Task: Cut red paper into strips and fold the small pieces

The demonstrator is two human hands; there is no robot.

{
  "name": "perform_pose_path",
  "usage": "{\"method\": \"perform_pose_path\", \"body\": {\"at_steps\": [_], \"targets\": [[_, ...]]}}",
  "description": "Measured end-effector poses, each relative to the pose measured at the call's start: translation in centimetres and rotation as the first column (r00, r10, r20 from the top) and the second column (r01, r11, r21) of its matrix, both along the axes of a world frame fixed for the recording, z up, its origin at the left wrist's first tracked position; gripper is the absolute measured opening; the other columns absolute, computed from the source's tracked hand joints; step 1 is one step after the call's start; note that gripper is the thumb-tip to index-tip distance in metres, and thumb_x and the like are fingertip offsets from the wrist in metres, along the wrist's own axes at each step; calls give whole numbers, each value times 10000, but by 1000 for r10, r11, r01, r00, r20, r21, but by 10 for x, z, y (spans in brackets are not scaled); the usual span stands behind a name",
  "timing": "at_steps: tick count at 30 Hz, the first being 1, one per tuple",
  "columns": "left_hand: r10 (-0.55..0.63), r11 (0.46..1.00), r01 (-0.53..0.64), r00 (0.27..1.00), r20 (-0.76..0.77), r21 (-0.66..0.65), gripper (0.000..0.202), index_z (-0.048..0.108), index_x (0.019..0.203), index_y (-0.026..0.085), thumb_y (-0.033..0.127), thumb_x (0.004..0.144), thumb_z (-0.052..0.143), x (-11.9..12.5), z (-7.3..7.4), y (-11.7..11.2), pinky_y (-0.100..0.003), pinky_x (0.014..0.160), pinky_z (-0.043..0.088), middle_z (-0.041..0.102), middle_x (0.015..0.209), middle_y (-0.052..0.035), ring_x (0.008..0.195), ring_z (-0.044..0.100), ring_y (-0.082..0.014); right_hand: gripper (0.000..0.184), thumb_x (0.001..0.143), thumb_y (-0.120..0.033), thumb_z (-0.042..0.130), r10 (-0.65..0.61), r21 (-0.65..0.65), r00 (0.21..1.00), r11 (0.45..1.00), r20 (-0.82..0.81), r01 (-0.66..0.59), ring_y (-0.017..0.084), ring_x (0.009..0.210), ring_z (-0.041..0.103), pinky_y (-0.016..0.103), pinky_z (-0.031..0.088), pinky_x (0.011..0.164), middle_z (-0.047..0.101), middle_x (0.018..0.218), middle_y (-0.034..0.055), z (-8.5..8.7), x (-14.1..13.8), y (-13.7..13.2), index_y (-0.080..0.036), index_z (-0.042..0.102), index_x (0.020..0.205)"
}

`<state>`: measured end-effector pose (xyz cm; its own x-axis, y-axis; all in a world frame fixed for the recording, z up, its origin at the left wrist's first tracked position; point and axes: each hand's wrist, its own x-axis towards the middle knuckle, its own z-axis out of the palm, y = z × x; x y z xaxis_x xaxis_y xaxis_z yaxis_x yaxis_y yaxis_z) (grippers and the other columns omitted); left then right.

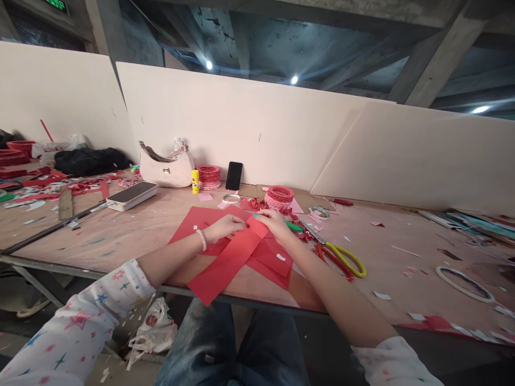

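A long red paper strip (225, 265) slants over the front of the table, its far end folded over. My right hand (271, 222) pinches that folded end, thumb on top. Beside it, my left hand (225, 228) is closed at the strip's left edge, the fingertips curled against the paper. Larger red paper sheets (191, 220) lie flat under both hands, with small white scraps on them. To the right of my right hand rest scissors (340, 257) with yellow and red handles, and a green-handled tool (293, 227) partly hidden by my wrist.
Stacks of red and pink rings (279, 197), a yellow glue stick (195, 182), a phone (234, 176), a pale handbag (167, 167) and a white case (132, 196) stand toward the back. Tape rolls (464, 284) and paper scraps lie at right. A white partition (241, 118) rises behind.
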<state>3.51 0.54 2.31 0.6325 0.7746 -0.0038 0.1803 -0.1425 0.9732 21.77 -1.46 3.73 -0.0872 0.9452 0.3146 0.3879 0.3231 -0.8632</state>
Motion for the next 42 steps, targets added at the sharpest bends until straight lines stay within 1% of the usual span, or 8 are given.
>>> {"method": "perform_pose_path", "body": {"at_steps": [7,13,20,24,27,31,35,42], "targets": [[-12,996,14,1000,24,-87,280,502,605,145,394,664,616,2,0,-3,-204,533,377,489,581,27,535,485,-90,216,731,-348,481,31,57,993,998,117,-38,140,619,465,254,326,550,554,654,-3,0,5,5,-169,553,634],[0,999,2,999,40,-49,299,484,577,142,393,669,617,2,0,-5,-189,480,321,438,554,34,493,413,-71,220,734,-316,477,72,93,981,992,177,-90,127,563,429,251,305,528,500,580,-18,-3,8,13,-175,501,568],[61,998,-61,998,-16,8,313,447,560,151,399,659,610,1,0,0,-193,445,237,342,534,55,465,305,-59,186,770,-304,445,98,104,975,987,201,-120,153,656,503,265,366,586,570,706,14,-5,11,17,-171,550,694],[2,1000,-2,1000,2,2,317,426,548,155,400,662,592,1,-3,0,-202,453,237,346,529,52,464,308,-63,119,762,-263,449,131,107,966,982,221,-158,156,754,517,277,383,677,570,805,17,-6,13,15,-179,533,770],[-18,1000,18,1000,8,-6,324,416,539,157,404,656,591,2,-4,-2,-207,453,228,343,522,52,462,301,-63,86,764,-251,431,134,109,961,980,241,-164,146,702,483,269,367,642,512,738,-5,-6,11,13,-188,484,738],[32,999,-32,999,16,4,315,406,525,157,382,644,592,2,-3,-2,-213,440,188,317,516,58,453,260,-56,73,776,-246,392,105,130,963,981,249,-141,141,670,433,267,343,623,448,704,-20,-6,7,11,-200,435,740],[56,998,-56,998,17,-12,281,440,524,151,362,639,587,2,-3,0,-214,436,201,352,512,54,449,283,-57,71,783,-245,380,111,123,960,981,256,-146,144,695,439,268,349,643,456,726,-15,-6,7,11,-202,430,760],[21,998,-19,1000,19,-66,291,466,545,148,384,633,611,3,-2,-6,-197,461,280,423,528,45,467,384,-64,71,798,-240,369,144,92,944,980,298,-179,139,714,462,260,366,657,466,758,-15,-9,10,12,-202,428,783]]}}
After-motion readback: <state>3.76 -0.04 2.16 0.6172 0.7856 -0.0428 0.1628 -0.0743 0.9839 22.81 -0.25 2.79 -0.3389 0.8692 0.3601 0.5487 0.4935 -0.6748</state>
